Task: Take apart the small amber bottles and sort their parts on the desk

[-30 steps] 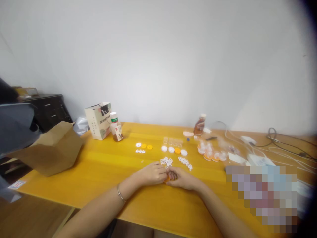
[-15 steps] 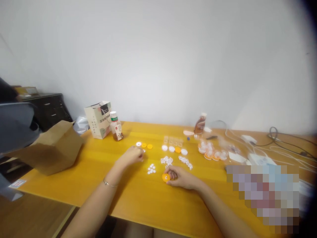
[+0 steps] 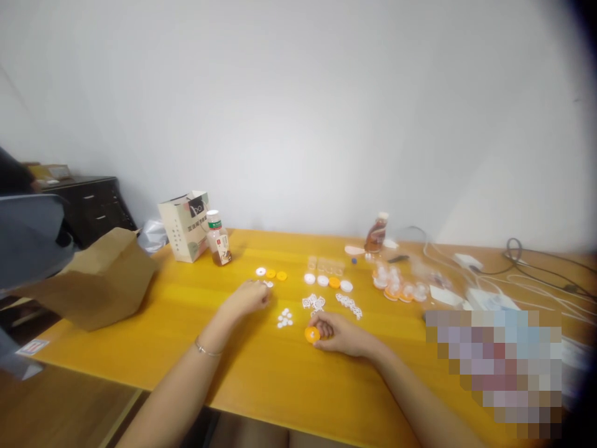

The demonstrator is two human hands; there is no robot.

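My right hand grips an orange disc with a small white centre by its right edge, low over the table. My left hand has its fingers curled together near small white pieces; what it holds, if anything, is hidden. Just beyond it sit a white disc and two orange discs. Between my hands lies a cluster of small white round pieces. White gear-like pieces are loosely heaped beyond my right hand, with more openwork white pieces to their right.
White and orange discs stand in a row before clear cups. Farther right are clear-and-orange parts, a brown bottle and cables. A labelled bottle, a printed bag and a brown paper bag stand left.
My left hand has shifted slightly down and left, showing more of the small white pieces beyond it. My right hand keeps the orange disc in nearly the same place.
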